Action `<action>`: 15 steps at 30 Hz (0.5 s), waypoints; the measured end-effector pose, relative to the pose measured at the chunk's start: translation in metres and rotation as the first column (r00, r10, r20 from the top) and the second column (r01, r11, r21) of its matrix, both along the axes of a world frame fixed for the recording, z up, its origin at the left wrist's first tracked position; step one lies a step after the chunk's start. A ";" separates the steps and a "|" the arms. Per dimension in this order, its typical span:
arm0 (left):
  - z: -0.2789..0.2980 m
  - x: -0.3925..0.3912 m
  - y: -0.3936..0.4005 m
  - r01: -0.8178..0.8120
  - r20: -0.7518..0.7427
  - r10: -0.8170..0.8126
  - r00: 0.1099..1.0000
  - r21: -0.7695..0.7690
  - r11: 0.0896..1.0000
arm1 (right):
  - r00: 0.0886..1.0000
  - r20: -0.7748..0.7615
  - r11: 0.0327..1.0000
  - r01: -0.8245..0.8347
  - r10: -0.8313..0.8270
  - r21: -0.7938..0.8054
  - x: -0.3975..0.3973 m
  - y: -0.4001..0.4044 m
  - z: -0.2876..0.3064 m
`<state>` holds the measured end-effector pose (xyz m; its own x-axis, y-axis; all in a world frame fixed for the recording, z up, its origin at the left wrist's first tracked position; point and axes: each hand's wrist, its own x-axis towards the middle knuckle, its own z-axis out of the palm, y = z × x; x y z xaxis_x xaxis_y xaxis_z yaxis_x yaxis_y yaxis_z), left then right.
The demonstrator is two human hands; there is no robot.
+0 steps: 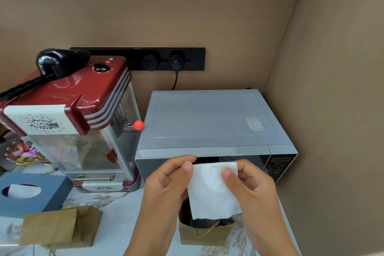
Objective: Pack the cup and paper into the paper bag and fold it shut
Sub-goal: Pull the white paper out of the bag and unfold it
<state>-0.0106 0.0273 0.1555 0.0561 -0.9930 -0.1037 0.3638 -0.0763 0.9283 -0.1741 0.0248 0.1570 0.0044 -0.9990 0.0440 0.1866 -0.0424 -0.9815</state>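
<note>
A soft white folded paper point(214, 190) is pinched at its top corners by the left hand point(166, 183) and right hand point(249, 185), held above the open brown paper bag point(204, 235) in front of the microwave point(207, 120).

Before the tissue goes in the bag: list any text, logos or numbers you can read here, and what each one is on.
"BOOM", in a comic burst graphic: white front panel of the red popcorn machine.
Lower emblem on the same machine: blurred, unreadable.
Markings around its top dial: too small to read.
Microwave control panel, display and button labels: too small and dim to read.
White tissue, open paper bag, second paper bag, blue tissue box: no text visible.
</note>
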 end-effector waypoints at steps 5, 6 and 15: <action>-0.003 -0.012 0.005 0.233 -0.157 -0.219 0.963 0.077 0.969 | 0.993 -0.016 0.993 0.117 -0.117 0.010 0.010 -0.001 -0.006; -0.004 -0.015 0.005 0.239 -0.153 -0.225 0.962 0.081 0.968 | 0.990 -0.055 0.991 0.134 -0.133 0.008 0.012 -0.002 -0.007; -0.011 -0.014 0.000 0.183 0.008 -0.184 0.983 0.056 0.982 | 0.991 -0.113 0.997 0.072 -0.068 0.032 0.009 -0.005 -0.009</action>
<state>-0.0250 0.0272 0.1442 -0.1246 -0.9794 -0.1589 0.3266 -0.1917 0.9255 -0.1650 0.0202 0.1484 -0.0626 -0.9980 0.0108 0.0732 -0.0154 -0.9972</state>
